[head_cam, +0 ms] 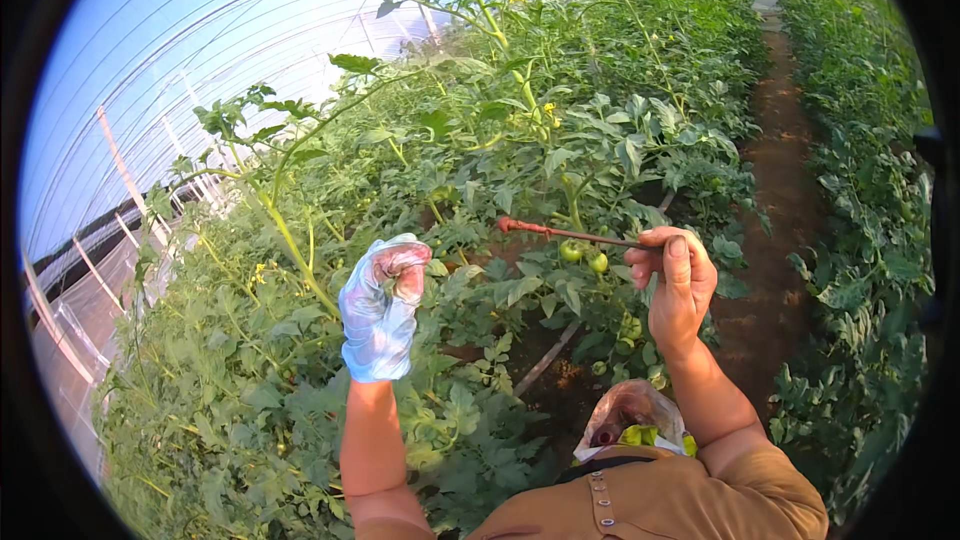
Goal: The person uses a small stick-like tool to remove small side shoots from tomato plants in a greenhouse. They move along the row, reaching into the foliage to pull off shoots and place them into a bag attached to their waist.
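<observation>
My right hand [679, 281], bare, grips a thin dark stick [600, 239] between thumb and fingers. The stick points left, and its swab-like tip [514, 225] is coated in red. My left hand [384, 300] wears a thin translucent bluish glove stained red at the fingers. Its fingers are curled in, and I see nothing held in them. A gap separates it from the red tip. Tomato plants [480, 165] stand before me. Behind and below the stick hang green tomatoes [598, 262], with more fruit [630, 330] lower down.
At my waist hangs a red-stained clear plastic bag [634, 401] around a container whose round mouth shows. Tall tomato stems [289, 240] rise at left, and yellow flowers [550, 111] show ahead. A soil path [784, 165] runs at right. Greenhouse posts [124, 157] line the far left.
</observation>
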Demonstrator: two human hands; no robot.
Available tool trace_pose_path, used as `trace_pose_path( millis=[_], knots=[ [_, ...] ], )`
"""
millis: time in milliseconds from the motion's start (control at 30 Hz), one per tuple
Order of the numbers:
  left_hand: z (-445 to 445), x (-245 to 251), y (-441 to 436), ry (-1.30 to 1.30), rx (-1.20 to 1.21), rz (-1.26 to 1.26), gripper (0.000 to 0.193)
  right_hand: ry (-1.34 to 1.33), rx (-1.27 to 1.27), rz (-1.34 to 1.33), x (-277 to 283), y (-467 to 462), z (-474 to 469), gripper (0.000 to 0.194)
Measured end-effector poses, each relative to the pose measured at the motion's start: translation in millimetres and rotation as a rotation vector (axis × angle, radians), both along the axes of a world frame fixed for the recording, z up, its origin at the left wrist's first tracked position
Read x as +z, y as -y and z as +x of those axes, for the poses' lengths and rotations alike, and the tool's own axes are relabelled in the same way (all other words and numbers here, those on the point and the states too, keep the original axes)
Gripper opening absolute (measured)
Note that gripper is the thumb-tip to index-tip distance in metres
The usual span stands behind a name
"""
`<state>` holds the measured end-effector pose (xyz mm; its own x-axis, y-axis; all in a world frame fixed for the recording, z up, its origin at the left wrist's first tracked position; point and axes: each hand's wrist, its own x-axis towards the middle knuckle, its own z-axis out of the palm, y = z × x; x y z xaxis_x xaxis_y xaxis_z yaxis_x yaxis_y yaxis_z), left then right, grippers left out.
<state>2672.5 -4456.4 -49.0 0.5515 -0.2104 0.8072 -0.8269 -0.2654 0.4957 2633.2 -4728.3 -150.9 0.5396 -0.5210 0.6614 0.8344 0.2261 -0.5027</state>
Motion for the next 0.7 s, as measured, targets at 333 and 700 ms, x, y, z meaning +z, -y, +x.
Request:
trace_pose_path(
  millis=[333,700],
  knots=[
    [101.1,11.1,103.3,-0.275,-0.328,-0.162,0.037,-0.053,-0.312,0.092,-18.1,109.7,-40.6,0.033],
    [40.8,-134.1,170.0,-0.572,-0.637,-0.378,0.034,-0.216,-0.175,0.247,-40.0,135.0,-47.3,0.031]
  ],
)
